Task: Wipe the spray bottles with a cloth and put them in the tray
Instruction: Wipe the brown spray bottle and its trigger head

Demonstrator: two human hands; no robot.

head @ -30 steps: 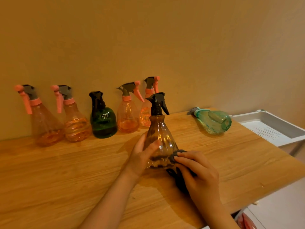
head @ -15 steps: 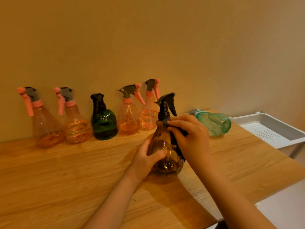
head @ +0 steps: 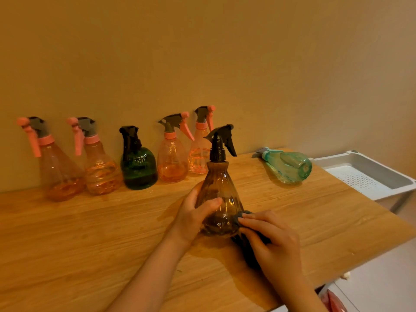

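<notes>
The left hand (head: 191, 218) grips the upright brown bottle (head: 219, 199) while the right hand (head: 273, 240), nearer the tray (head: 369, 174) at far right, presses the cloth (head: 242, 216) to its base.

A wooden tabletop (head: 90, 244) with a light grain runs up against a plain beige wall (head: 225, 52). Below its right edge stands a white cabinet (head: 382, 284), and something pink (head: 333, 301), too blurred to identify, shows beside it at the bottom.

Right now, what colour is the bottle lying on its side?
Pale teal-green bottle, seen in the head view.
</notes>
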